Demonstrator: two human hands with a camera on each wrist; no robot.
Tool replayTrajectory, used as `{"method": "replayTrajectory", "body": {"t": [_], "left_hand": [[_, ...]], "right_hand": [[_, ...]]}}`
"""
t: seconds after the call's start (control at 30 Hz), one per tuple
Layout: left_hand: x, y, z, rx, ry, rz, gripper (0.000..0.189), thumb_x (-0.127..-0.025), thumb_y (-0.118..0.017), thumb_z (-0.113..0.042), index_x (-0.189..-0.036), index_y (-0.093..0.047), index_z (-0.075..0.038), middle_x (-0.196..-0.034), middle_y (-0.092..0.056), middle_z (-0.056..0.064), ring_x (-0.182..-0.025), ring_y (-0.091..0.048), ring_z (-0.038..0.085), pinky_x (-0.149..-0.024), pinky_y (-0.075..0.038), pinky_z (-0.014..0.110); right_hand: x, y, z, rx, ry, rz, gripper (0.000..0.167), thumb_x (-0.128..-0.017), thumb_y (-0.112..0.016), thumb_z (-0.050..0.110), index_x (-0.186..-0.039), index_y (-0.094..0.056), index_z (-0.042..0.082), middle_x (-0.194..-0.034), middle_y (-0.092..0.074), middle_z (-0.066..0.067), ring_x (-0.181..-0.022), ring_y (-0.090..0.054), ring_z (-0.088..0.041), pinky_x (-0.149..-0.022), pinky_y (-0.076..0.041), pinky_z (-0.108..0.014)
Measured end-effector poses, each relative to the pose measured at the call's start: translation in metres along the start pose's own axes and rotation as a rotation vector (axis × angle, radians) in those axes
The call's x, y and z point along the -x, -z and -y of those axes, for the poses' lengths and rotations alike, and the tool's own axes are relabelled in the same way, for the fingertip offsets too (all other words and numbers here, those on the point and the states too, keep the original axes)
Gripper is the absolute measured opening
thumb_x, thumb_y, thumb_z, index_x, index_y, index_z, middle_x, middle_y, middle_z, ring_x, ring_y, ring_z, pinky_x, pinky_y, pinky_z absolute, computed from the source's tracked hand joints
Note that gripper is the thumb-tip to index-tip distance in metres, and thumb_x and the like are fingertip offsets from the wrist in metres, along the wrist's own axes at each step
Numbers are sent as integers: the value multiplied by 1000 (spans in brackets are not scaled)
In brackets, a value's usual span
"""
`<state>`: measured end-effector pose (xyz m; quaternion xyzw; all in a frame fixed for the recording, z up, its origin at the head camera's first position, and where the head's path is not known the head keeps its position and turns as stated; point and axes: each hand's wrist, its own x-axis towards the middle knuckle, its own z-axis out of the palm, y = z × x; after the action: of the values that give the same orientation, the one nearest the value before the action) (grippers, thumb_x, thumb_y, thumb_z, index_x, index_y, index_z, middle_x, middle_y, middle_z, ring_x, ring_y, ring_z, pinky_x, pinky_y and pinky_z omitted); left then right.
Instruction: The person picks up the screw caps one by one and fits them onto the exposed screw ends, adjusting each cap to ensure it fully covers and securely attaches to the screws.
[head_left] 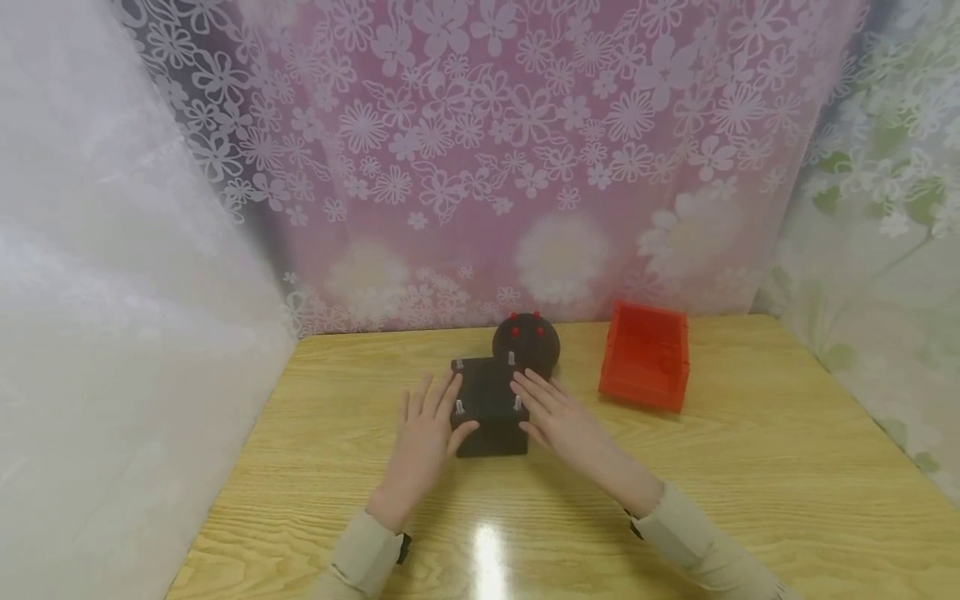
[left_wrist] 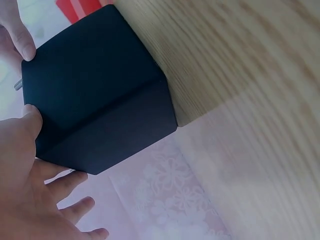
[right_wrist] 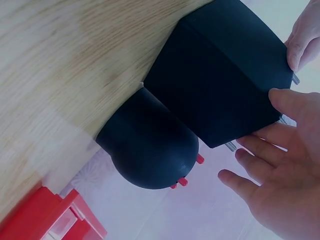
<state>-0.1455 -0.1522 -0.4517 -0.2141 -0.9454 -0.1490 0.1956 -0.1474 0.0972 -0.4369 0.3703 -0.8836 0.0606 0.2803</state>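
Observation:
A black box [head_left: 491, 433] stands on the table with clear pegs [head_left: 517, 402] upright at its top corners. My left hand [head_left: 422, 442] touches its left side, fingers spread and fairly straight; in the left wrist view the thumb [left_wrist: 33, 120] rests on the front face near the top edge. My right hand [head_left: 573, 429] lies against the right side in the same way, with the thumb [right_wrist: 286, 102] at the front top edge. Behind the box, close to its right rear corner, stands a black rounded block [head_left: 528, 342] with several red pegs [head_left: 540, 332] on top.
A red open bin [head_left: 645, 358] sits at the back right, tilted toward the viewer. The wooden table [head_left: 322, 517] ends at a pink flowered curtain [head_left: 465, 167] behind, with pale curtains [head_left: 97, 250] at the left and right.

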Motion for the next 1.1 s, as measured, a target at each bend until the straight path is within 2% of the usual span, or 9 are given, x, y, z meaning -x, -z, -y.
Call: {"method": "replayTrajectory", "body": {"t": [0.3, 0.4, 0.5, 0.57, 0.63, 0.8, 0.87, 0.93, 1.1], "left_hand": [[-8, -8, -12, -21, -13, -23, 74, -98, -59, -49, -156, -39, -8, -161, -38, 11, -148, -31, 39, -116, -27, 66], [-11, -13, -15, -45, -20, -36, 74, -98, -59, -50, -156, -39, -8, -161, -38, 11, -148, -32, 39, -116, -28, 66], [-15, -17, -20, -61, -21, -39, 75, -98, -58, -51, -156, -39, -8, -161, -37, 10, -148, -32, 39, -116, -27, 65], [-17, -20, -23, -69, -23, -40, 74, -98, -57, -52, -156, -39, -8, -162, -37, 10, -148, -33, 39, -116, -27, 65], [-20, -22, -26, -77, -23, -38, 74, -98, -57, -52, -156, -40, -8, -161, -37, 9, -148, -33, 39, -116, -28, 65], [-26, -28, -34, -73, -11, -37, 73, -99, -56, -52, -156, -40, -9, -161, -38, 9, -148, -33, 38, -116, -30, 64], [-29, -30, -37, -69, -8, -42, 74, -98, -57, -52, -155, -40, -9, -161, -38, 9, -148, -33, 38, -116, -30, 64], [-32, -32, -40, -67, -10, -51, 73, -98, -58, -52, -155, -41, -8, -160, -39, 10, -147, -34, 39, -115, -30, 65], [-39, -40, -45, -78, -6, -63, 73, -98, -58, -52, -155, -41, -8, -158, -41, 11, -146, -36, 40, -115, -32, 65]], "right_hand": [[8, 4, -14, -15, 17, -15, 63, -84, -83, 18, -135, -59, -9, -142, -57, -24, -134, -52, -40, -109, -43, -52], [12, 5, -20, -15, 22, -11, 60, -88, -79, 21, -137, -58, -8, -143, -56, -24, -136, -51, -39, -110, -43, -53], [15, 4, -28, -20, 28, -17, 53, -105, -56, 33, -137, -58, -9, -144, -55, -24, -135, -51, -40, -109, -43, -54], [18, 4, -33, -27, 27, -20, 61, -111, -35, 41, -137, -57, -9, -144, -55, -24, -135, -51, -40, -108, -44, -56], [20, 3, -38, -38, 22, -20, 74, -110, -17, 46, -138, -57, -9, -144, -55, -24, -135, -51, -40, -107, -44, -57], [25, 2, -48, -51, 14, -12, 73, -109, -21, 48, -139, -56, -8, -145, -54, -23, -135, -51, -40, -106, -43, -59], [26, 2, -53, -55, 11, -10, 74, -109, -19, 48, -139, -56, -8, -145, -54, -24, -135, -51, -41, -106, -43, -60], [26, 2, -57, -54, 11, -9, 79, -107, -12, 49, -139, -56, -9, -145, -54, -24, -135, -51, -42, -105, -44, -60], [29, 0, -69, -66, 17, -28, 80, -107, -12, 51, -138, -57, -9, -144, -55, -24, -133, -52, -42, -103, -45, -61]]}}
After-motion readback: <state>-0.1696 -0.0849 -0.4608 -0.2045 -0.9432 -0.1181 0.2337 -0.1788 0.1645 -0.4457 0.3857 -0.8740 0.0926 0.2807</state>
